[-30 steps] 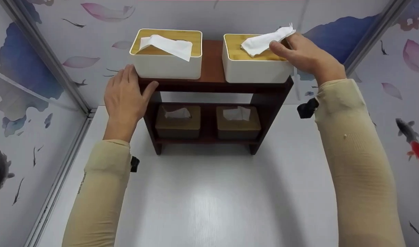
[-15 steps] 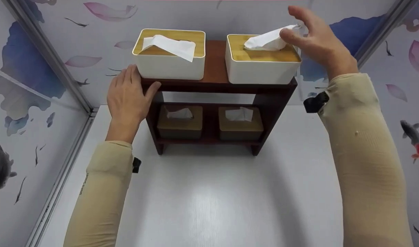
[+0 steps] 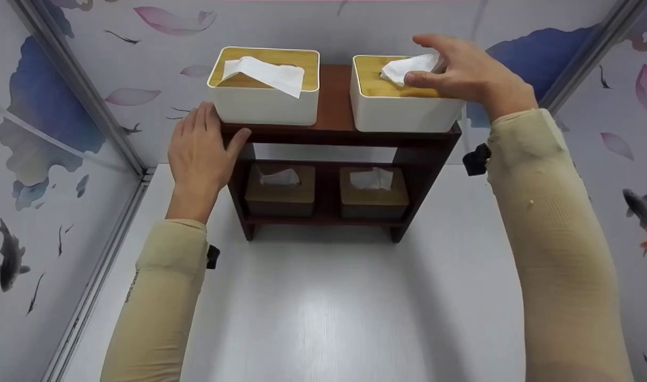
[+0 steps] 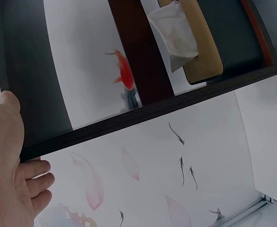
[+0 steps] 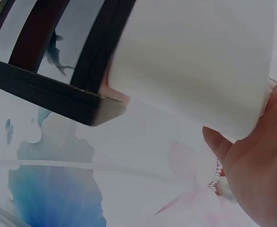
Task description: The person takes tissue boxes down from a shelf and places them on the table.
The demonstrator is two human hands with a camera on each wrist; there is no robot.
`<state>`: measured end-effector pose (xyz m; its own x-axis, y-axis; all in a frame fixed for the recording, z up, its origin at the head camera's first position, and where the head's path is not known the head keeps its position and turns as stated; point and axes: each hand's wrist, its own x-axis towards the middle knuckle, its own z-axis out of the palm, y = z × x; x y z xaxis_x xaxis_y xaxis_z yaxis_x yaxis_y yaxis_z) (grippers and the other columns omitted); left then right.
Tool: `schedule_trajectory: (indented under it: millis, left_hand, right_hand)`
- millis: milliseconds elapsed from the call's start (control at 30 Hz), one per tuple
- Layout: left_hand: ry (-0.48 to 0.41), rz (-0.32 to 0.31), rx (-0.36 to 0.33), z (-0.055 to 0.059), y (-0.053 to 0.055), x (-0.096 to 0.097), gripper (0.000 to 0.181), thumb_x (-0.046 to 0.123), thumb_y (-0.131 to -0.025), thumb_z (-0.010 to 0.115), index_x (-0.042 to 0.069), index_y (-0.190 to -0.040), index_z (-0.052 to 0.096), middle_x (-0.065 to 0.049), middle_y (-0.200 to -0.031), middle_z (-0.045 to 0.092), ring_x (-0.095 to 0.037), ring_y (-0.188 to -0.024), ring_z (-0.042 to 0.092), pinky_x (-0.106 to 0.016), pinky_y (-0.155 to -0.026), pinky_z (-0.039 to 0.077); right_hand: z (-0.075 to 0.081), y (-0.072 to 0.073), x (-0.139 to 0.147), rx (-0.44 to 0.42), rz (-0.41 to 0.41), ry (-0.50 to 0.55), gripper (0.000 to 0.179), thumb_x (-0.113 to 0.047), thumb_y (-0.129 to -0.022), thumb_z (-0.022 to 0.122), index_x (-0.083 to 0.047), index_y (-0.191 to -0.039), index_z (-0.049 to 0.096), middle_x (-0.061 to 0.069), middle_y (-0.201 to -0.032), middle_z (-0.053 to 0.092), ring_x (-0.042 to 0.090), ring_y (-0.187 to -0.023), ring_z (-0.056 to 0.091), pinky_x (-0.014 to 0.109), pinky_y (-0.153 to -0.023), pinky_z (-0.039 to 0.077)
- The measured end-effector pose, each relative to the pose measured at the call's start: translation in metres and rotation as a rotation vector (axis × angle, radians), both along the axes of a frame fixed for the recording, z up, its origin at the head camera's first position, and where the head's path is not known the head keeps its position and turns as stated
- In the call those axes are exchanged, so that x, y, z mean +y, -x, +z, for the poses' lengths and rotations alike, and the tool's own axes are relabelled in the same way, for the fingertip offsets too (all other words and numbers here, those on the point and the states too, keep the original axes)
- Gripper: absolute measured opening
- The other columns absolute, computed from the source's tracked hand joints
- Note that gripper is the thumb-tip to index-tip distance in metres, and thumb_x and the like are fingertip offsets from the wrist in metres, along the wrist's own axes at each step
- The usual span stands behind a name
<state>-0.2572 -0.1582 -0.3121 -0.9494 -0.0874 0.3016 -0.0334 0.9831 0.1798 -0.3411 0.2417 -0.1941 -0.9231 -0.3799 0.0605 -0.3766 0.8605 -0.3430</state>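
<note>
Two white boxes at shelf edge, gap between

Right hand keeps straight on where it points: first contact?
Likely the tissue on the top right box. Depth is unclear in the head view, so the right hand may be touching it now.

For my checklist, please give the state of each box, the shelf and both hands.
Upper left box: closed, tissue out
Upper right box: closed, tissue out
Lower left box: closed, tissue out
Lower right box: closed, tissue out
Shelf: upright
Left hand: touching shelf
Right hand: thumb and fingers apart
</note>
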Motion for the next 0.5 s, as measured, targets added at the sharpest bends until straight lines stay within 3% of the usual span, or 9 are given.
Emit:
schedule_trajectory:
  millis: [267,500]
  left_hand:
    - [0.000,-0.002,-0.016,0.0008,0.0003,0.0005,0.091,0.071,-0.096,0.020,0.002,-0.155,0.016,-0.016,-0.161,0.023,-0.032,-0.150,0.020,-0.043,-0.126,0.012]
    - [0.003,0.002,-0.020,0.0004,-0.0004,-0.0005,0.091,0.070,-0.096,0.020,0.002,-0.156,0.014,-0.016,-0.162,0.022,-0.032,-0.151,0.019,-0.043,-0.126,0.011]
  right_hand:
    - [-0.0091,0.0043,0.0016,-0.037,0.042,0.031,0.087,-0.059,-0.087,0.058,-0.029,-0.157,0.017,0.012,-0.156,0.032,0.033,-0.129,0.035,0.061,-0.113,0.027]
    - [-0.0098,0.0057,-0.0018,-0.044,0.073,-0.021,0.087,-0.063,-0.089,0.052,-0.022,-0.158,0.017,0.013,-0.161,0.024,0.037,-0.144,0.026,0.064,-0.117,0.019]
